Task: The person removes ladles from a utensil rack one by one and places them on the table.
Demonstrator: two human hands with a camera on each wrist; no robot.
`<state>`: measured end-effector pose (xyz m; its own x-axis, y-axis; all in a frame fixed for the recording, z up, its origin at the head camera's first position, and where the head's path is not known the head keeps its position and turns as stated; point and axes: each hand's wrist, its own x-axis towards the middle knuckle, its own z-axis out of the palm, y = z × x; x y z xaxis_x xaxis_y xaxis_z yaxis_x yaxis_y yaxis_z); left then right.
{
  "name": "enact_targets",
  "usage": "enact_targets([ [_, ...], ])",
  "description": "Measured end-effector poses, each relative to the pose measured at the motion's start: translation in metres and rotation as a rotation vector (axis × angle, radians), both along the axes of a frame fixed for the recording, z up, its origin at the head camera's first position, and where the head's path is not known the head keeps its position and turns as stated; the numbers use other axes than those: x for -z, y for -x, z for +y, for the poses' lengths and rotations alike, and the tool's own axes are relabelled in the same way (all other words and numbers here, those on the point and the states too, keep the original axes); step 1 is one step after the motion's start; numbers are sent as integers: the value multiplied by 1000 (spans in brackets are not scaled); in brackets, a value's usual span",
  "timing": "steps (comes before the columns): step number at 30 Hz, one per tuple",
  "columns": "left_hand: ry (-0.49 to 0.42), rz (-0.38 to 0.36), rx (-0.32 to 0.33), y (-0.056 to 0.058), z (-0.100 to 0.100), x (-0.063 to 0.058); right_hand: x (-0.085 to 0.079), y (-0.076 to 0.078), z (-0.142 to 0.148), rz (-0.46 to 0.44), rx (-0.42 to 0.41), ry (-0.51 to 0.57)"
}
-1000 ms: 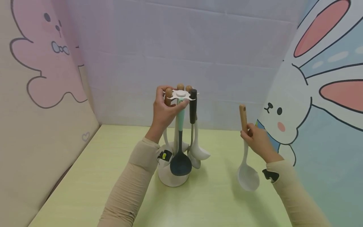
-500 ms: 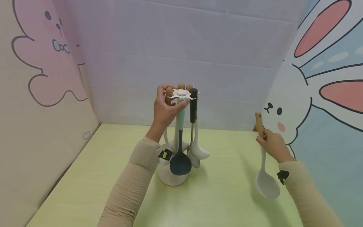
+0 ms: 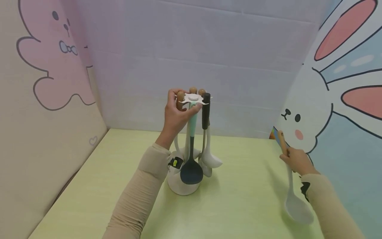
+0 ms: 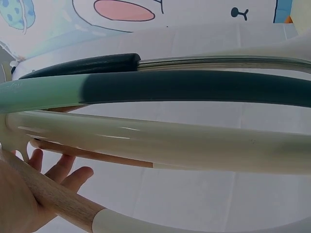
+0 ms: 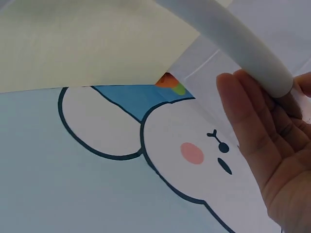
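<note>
My left hand grips the top of a white utensil rack, thumb at the front and fingers round the left side. Kitchen tools hang about its post: a dark ladle with a mint handle, a black-handled tool with a metal shaft, a white ladle and several with wooden handles. One wooden handle crosses the palm in the left wrist view. Far to the right, my right hand holds a white ladle by its wooden handle, bowl downward. The fingers wrap the handle end in the right wrist view.
The rack's round white base stands on a pale yellow-green table. A plain light wall closes off the back. Printed panels flank it, a pink figure on the left and a white rabbit on the right, near the right hand.
The right hand has carried the white ladle to the right and nearer the table's front, away from the rack. The left hand keeps its hold on the rack; the head view has shifted slightly.
</note>
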<state>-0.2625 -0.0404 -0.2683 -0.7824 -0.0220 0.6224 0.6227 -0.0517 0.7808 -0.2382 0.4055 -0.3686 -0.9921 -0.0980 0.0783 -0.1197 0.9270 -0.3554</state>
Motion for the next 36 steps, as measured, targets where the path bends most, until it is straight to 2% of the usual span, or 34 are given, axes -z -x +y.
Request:
enact_targets([
  [3, 3, 6, 2, 0, 0, -1, 10, 4, 15, -13, -1, -19],
  [8, 11, 0, 0, -1, 1, -1, 25, 1, 37, -64, 18, 14],
  [13, 18, -17, -12, -2, 2, 0, 34, -4, 47, -137, 69, 27],
  [18, 23, -9, -15, 0, 2, 1, 39, -1, 54, -142, 89, 12],
  [23, 29, -10, -23, 0, 0, 0, 44, 6, 54, -126, 53, -4],
  [27, 27, -12, -26, 1, 0, 0, 56, 15, 53, -123, 25, -33],
  [36, 39, -28, -44, -2, 0, -1, 82, 28, 25, -115, 43, -80],
])
